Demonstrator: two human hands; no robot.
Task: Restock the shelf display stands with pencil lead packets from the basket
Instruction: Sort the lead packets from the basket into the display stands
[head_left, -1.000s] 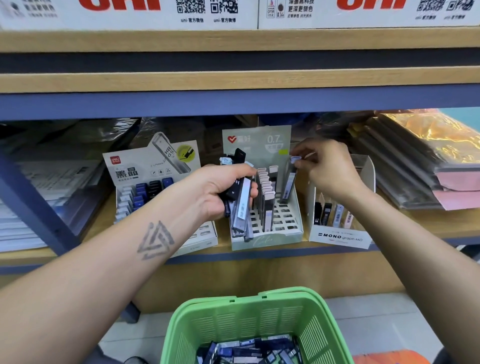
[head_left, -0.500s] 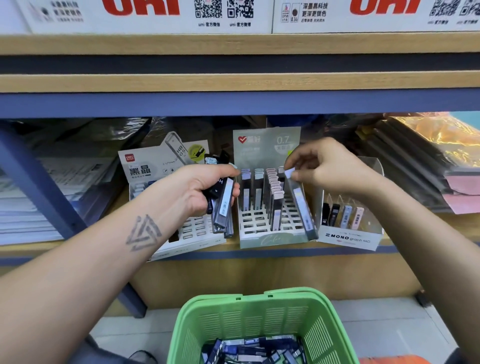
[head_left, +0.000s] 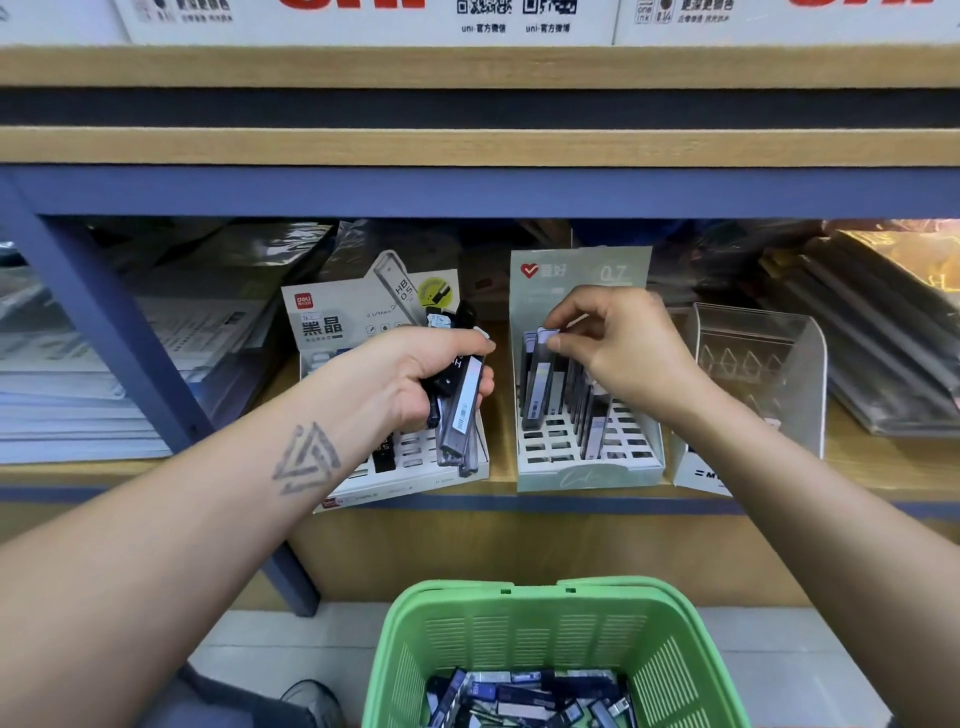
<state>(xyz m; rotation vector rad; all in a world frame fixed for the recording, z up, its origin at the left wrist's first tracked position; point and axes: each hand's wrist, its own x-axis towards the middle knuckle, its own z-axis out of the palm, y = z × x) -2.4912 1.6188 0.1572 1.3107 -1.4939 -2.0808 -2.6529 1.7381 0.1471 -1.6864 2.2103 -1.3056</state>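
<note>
My left hand grips a bundle of pencil lead packets, grey and black, held in front of the white deli display stand. My right hand pinches the top of one lead packet standing at the left side of the pale green 0.7 display stand. Several packets stand in that stand's slotted rows. Below, the green basket holds several more packets.
A clear MONO stand sits right of the green stand. Stacks of paper lie at left behind a blue shelf post, plastic-wrapped folders at right. A shelf board runs overhead. A shoe shows beside the basket.
My right hand has carried its packet from the stand's right side to its left rows. My left hand with the bundle has shifted left, in front of the deli stand.
</note>
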